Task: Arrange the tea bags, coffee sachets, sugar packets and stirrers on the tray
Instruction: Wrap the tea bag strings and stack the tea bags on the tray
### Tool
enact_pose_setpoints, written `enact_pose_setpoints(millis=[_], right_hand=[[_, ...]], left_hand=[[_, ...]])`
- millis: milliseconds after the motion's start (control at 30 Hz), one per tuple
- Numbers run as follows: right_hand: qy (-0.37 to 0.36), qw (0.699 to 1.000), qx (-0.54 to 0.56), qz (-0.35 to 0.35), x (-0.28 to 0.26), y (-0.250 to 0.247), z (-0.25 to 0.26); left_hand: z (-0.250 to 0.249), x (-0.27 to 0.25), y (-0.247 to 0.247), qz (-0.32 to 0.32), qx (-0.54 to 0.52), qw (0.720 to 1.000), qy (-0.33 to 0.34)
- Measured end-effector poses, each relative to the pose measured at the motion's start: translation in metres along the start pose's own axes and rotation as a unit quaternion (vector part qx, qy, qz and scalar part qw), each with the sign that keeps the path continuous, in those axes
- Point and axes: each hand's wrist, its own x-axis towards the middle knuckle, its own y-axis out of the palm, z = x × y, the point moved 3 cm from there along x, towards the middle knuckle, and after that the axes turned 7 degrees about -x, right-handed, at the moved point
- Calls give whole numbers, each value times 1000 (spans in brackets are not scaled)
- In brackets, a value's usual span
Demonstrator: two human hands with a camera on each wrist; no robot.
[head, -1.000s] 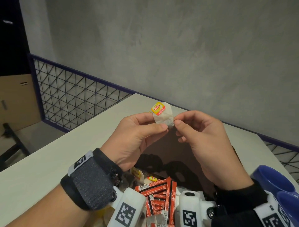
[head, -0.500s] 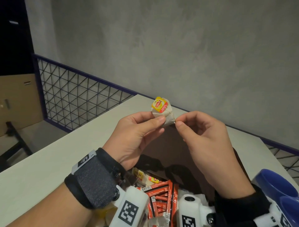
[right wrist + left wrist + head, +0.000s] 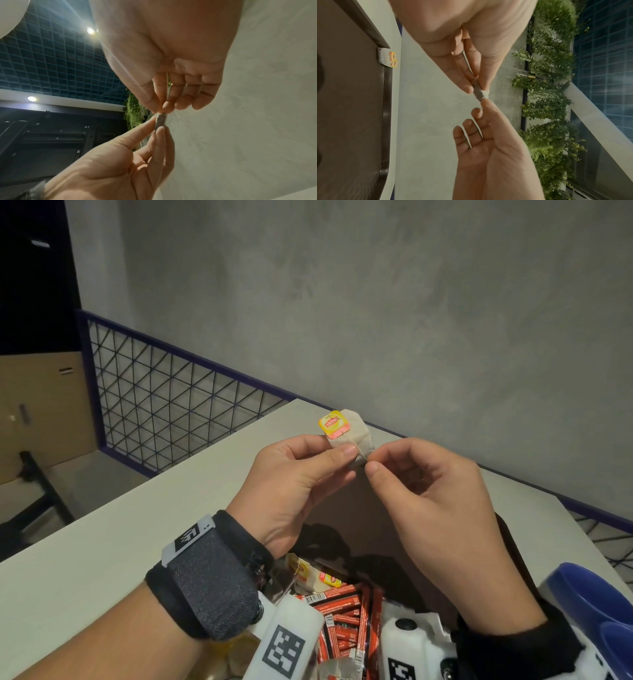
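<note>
pinching the tea bag [image 3: 349, 436] at 12 o'clock above the tray [image 3: 386, 121], left hand [image 3: 291, 484] grips it; right hand [image 3: 428, 491] nips its string; tugging risks tearing the paper.

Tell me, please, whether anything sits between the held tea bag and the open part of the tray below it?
Nothing visible does. The tea bag, pinched by the left hand and right hand, hangs over the bare brown tray; red sachets lie only at its near end.
</note>
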Motion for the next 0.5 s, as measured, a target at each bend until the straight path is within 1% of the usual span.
enact_pose_setpoints(millis=[67, 133, 200, 233, 300, 367, 433, 500], right_hand=[[7, 1000, 16, -14, 2, -3, -1], [23, 997, 45, -54, 5, -9, -4], [52, 992, 77, -89, 7, -14, -8], [71, 989, 93, -93, 8, -16, -10], [120, 981, 132, -69, 9, -16, -14], [155, 973, 169, -16, 7, -12, -14], [156, 972, 171, 28, 5, -9, -13], [148, 973, 170, 44, 5, -9, -14]], left_hand=[[0, 0, 1, 6, 12, 1000, -5], [0, -1, 2, 10, 32, 999, -8], [1, -1, 3, 17, 54, 998, -18], [1, -2, 3, 25, 64, 997, -24], [3, -4, 6, 40, 83, 995, -31], [3, -6, 6, 56, 100, 993, -30], [4, -6, 7, 77, 116, 990, -28], [4, -6, 7, 85, 121, 989, -27]])
